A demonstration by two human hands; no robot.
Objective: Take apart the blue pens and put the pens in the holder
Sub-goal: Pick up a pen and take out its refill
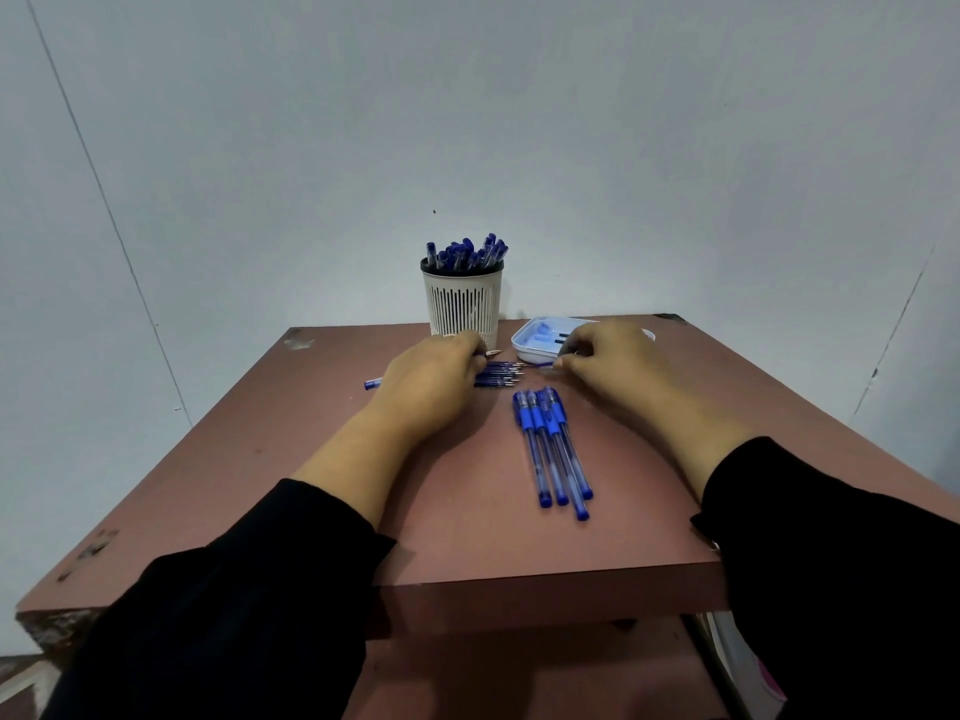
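Note:
A white slotted pen holder (462, 304) stands at the table's far edge, filled with several blue pens (465, 252). Several capped blue pens (553, 449) lie side by side in the middle of the table. A small bundle of uncapped blue pens (498, 375) lies crosswise beyond them, tips pointing right. My left hand (431, 387) lies over this bundle with fingers curled round it. My right hand (608, 361) is just right of the tips and pinches a small blue part, partly hidden by the fingers.
A white shallow tray (524, 339) with small pen parts sits right of the holder, partly behind my right hand. The brown table (467, 543) ends close at the front and right. A grey wall rises behind it.

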